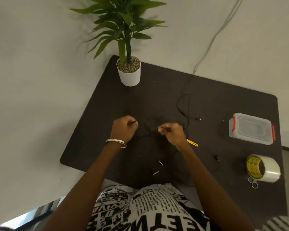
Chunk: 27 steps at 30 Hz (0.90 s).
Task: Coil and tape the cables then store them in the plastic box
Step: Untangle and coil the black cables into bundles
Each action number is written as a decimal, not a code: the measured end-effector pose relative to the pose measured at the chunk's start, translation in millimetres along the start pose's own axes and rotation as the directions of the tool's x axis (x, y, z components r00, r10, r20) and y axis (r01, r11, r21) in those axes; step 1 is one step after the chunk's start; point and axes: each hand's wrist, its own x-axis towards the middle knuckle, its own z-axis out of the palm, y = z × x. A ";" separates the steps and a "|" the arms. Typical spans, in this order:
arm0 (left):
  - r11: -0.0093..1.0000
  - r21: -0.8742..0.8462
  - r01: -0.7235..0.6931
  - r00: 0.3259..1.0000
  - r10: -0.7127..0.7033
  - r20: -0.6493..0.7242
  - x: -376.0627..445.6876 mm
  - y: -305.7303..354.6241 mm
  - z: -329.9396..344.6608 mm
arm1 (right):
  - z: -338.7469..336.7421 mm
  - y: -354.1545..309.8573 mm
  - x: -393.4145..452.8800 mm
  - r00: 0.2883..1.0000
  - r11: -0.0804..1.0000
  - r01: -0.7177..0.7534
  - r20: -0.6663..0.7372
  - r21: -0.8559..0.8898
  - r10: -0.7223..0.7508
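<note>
Head view, left hand (123, 128) & right hand (171, 133) both pinched on black cable (144, 126), plastic box (251, 128) w/ lid on

Soft even indoor light, faint shadows, wide-angle bending at edges, slight blur throughout
</note>
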 end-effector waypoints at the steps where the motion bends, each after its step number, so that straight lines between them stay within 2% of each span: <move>1: 0.982 -0.129 0.137 0.990 -0.131 0.048 1.0 6.1 -3.5 | -2.6 3.3 3.8 0.998 0.987 0.002 -0.060 -0.158 -0.012; 3: 0.831 -0.380 0.407 0.913 -0.354 0.204 2.3 20.6 -8.8 | -8.4 1.1 9.0 0.995 0.905 -0.029 -0.096 -0.425 -0.013; 4: 0.741 -0.454 0.495 0.869 -0.413 0.274 2.4 27.2 -11.0 | -10.2 -3.5 10.4 0.997 0.884 -0.018 -0.069 -0.467 -0.016; 5: 0.687 -0.481 0.545 0.839 -0.436 0.327 2.2 33.0 -12.8 | -12.4 -10.6 10.8 0.997 0.891 0.051 -0.026 -0.451 -0.071; 8: 0.654 -0.475 0.589 0.803 -0.403 0.439 -0.9 49.0 -15.7 | -12.2 -32.4 11.5 0.928 0.918 0.366 0.136 -0.150 -0.347; 10: 0.629 -0.481 0.611 0.782 -0.388 0.488 -3.0 59.9 -17.7 | -10.0 -46.5 5.2 0.889 0.902 0.423 0.155 0.086 -0.432; 12: 0.611 -0.500 0.614 0.780 -0.371 0.505 -2.6 68.1 -22.6 | -9.8 -56.6 1.6 0.894 0.889 0.388 0.135 0.241 -0.427; 16: 0.543 -0.621 0.565 0.813 -0.239 0.530 4.1 76.2 -36.6 | -13.2 -58.0 0.9 0.889 0.909 0.388 0.200 0.154 -0.413; 17: 0.475 -0.692 0.543 0.832 -0.195 0.519 6.5 78.3 -41.7 | -14.9 -56.3 0.5 0.891 0.921 0.342 0.245 0.187 -0.381; 19: 0.259 -0.848 0.462 0.887 -0.127 0.444 13.9 81.3 -55.3 | -18.6 -49.7 -0.1 0.903 0.923 0.215 0.293 0.320 -0.312; 21: 0.052 -0.951 0.304 0.950 -0.095 0.298 22.9 84.9 -71.3 | -23.4 -34.8 -0.2 0.921 0.891 0.127 0.282 0.435 -0.269; 22: -0.015 -0.977 0.215 0.973 -0.088 0.215 28.2 86.1 -79.4 | -24.7 -26.9 -0.4 0.931 0.875 0.094 0.270 0.475 -0.247; 24: -0.059 -0.998 0.034 0.993 -0.111 0.040 38.0 87.3 -93.6 | -24.8 -12.9 -1.9 0.954 0.871 0.052 0.233 0.489 -0.187; 27: 0.007 -0.983 -0.185 0.965 -0.191 -0.182 46.9 82.3 -106.2 | -18.5 2.2 -0.4 0.997 0.916 0.015 0.059 0.402 -0.042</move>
